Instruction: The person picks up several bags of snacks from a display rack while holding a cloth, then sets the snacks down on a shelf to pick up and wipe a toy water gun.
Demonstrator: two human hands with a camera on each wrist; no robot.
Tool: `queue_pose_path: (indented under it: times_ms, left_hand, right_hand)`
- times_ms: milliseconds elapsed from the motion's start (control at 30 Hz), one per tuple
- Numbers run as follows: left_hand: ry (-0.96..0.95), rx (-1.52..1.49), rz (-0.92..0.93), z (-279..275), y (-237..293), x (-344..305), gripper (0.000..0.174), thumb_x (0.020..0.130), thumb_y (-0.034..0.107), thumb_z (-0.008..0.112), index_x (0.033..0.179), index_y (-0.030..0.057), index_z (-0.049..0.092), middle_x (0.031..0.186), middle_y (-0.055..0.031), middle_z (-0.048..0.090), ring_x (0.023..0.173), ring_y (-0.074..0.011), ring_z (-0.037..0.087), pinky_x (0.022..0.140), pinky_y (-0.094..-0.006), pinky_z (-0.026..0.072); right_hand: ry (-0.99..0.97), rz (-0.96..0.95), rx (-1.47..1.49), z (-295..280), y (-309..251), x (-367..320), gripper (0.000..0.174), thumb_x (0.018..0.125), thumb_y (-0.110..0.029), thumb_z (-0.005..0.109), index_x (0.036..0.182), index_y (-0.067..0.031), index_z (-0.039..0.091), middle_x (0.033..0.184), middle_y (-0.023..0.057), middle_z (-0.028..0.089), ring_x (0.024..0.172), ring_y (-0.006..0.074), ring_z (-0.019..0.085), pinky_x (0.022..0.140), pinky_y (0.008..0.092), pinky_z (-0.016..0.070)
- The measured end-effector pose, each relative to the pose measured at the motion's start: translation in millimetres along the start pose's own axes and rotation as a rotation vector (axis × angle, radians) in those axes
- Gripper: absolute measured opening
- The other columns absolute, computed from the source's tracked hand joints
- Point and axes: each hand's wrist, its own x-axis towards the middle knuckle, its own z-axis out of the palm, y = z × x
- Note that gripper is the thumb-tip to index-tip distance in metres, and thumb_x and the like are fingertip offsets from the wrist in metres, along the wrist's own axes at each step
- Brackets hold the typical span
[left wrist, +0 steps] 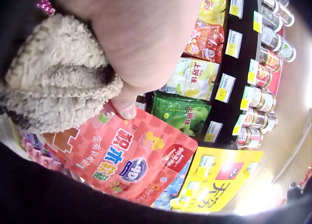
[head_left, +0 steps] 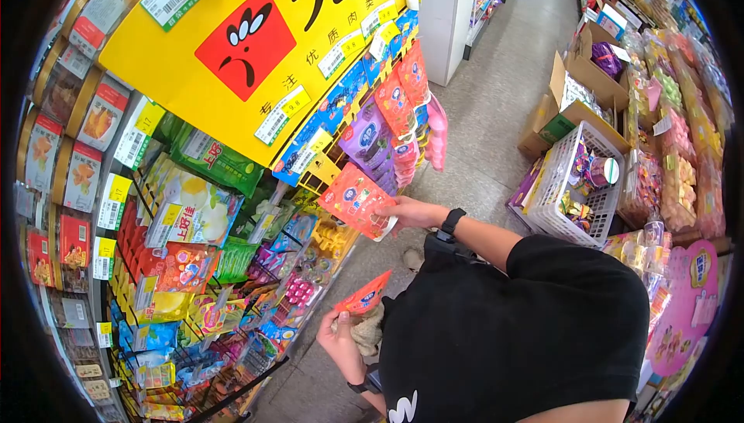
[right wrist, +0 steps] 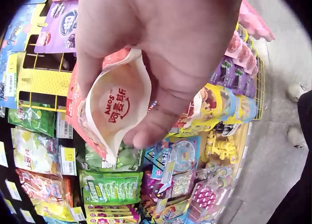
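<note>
My right hand (head_left: 408,212) pinches the edge of a red candy bag (head_left: 356,201) beside the hanging display. The right wrist view shows the hand (right wrist: 165,43) curled over that bag, whose pale folded base (right wrist: 119,99) faces the camera. Lower down, my left hand (head_left: 341,343) holds another red bag (head_left: 364,295) between thumb and fingers. In the left wrist view, the left thumb (left wrist: 128,111) lies on the printed red bag (left wrist: 136,160). A beige fuzzy item (left wrist: 58,72) is against the left hand; whether it is gripped I cannot tell.
A yellow sign (head_left: 178,59) tops the display, with purple bags (head_left: 368,140) hanging below it. Snack shelves (head_left: 194,268) stand on the left. Across the grey floor aisle (head_left: 480,98) are a white basket (head_left: 535,198), open cartons (head_left: 558,105) and stacked sweets.
</note>
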Motion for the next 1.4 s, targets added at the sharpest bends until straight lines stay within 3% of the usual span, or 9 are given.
queue_pose_path:
  times_ms: [600,900,1000,1067,1100,1167,1200,1267,1400]
  left_hand:
    - [-0.011,0.022,0.003,4,0,1,0.01,0.087,0.006,0.065,0.091,-0.004,0.063,0.083,-0.0052,0.064,0.075,-0.0105,0.056,0.071,-0.0253,0.0454]
    - [-0.018,0.05,0.019,6,2,4,0.011,0.088,0.006,0.065,0.091,-0.0043,0.062,0.083,-0.0055,0.064,0.075,-0.0106,0.055,0.071,-0.0257,0.0452]
    - [-0.019,0.053,0.043,6,2,5,0.011,0.088,0.006,0.065,0.09,-0.0039,0.062,0.083,-0.0054,0.063,0.075,-0.0107,0.055,0.071,-0.0259,0.0452]
    - [-0.016,0.051,0.065,5,3,6,0.011,0.088,0.006,0.065,0.09,-0.0036,0.062,0.083,-0.0052,0.063,0.075,-0.0108,0.055,0.071,-0.0258,0.0452]
    - [-0.019,0.045,0.064,5,3,7,0.011,0.088,0.007,0.064,0.09,-0.0032,0.061,0.083,-0.0049,0.062,0.075,-0.0108,0.055,0.071,-0.0259,0.0452]
    - [-0.024,0.034,0.07,6,3,11,0.01,0.088,0.007,0.064,0.089,-0.0027,0.06,0.083,-0.0046,0.062,0.075,-0.0108,0.055,0.072,-0.0259,0.0452]
    - [-0.004,-0.046,0.06,6,0,13,0.011,0.089,0.008,0.064,0.09,-0.0021,0.06,0.084,-0.0043,0.061,0.076,-0.0108,0.055,0.072,-0.026,0.0453]
    - [0.018,-0.13,0.049,10,-2,17,0.011,0.09,0.009,0.063,0.09,-0.0014,0.059,0.085,-0.0039,0.061,0.077,-0.0107,0.054,0.072,-0.0262,0.0455]
    - [0.111,-0.304,0.013,22,-2,28,0.012,0.091,0.011,0.062,0.092,-0.0002,0.059,0.087,-0.0036,0.06,0.08,-0.0107,0.054,0.071,-0.0264,0.0459]
  right_hand:
    - [0.001,-0.032,-0.017,-1,-6,5,0.049,0.092,-0.041,0.059,0.128,-0.008,0.052,0.12,0.0023,0.058,0.104,0.0131,0.057,0.07,0.0316,0.0533]
    - [0.012,-0.022,-0.03,-7,13,6,0.052,0.094,-0.042,0.054,0.132,-0.0071,0.05,0.132,0.0065,0.052,0.11,0.0162,0.054,0.08,0.0346,0.0536]
    - [-0.006,-0.01,0.165,-11,32,7,0.054,0.094,-0.04,0.055,0.137,-0.0076,0.044,0.135,0.0073,0.05,0.114,0.0186,0.053,0.087,0.0374,0.0518]
    - [-0.108,0.133,0.48,-44,78,21,0.069,0.093,-0.027,0.06,0.147,-0.0103,0.019,0.137,0.0161,0.045,0.119,0.0274,0.054,0.09,0.0418,0.0508]
    - [-0.109,0.131,0.477,-36,79,17,0.069,0.093,-0.027,0.06,0.147,-0.0103,0.019,0.137,0.0161,0.045,0.119,0.0274,0.054,0.09,0.0418,0.0508]
    - [-0.179,0.315,-0.097,-11,67,1,0.075,0.091,-0.021,0.064,0.148,-0.0108,0.017,0.14,0.0204,0.042,0.119,0.0283,0.054,0.096,0.0418,0.0478]
    - [-0.179,0.315,-0.101,7,55,-8,0.075,0.091,-0.021,0.064,0.148,-0.0108,0.017,0.14,0.0204,0.042,0.119,0.0283,0.054,0.096,0.0418,0.0478]
    - [-0.548,0.368,-0.162,40,35,-19,0.077,0.089,-0.013,0.064,0.149,-0.0096,0.016,0.139,0.016,0.044,0.119,0.0265,0.053,0.096,0.0417,0.0475]
    - [-0.765,0.221,-0.068,59,31,-11,0.078,0.087,-0.011,0.066,0.148,-0.0078,0.017,0.137,0.0179,0.045,0.115,0.0253,0.056,0.091,0.0391,0.0511]
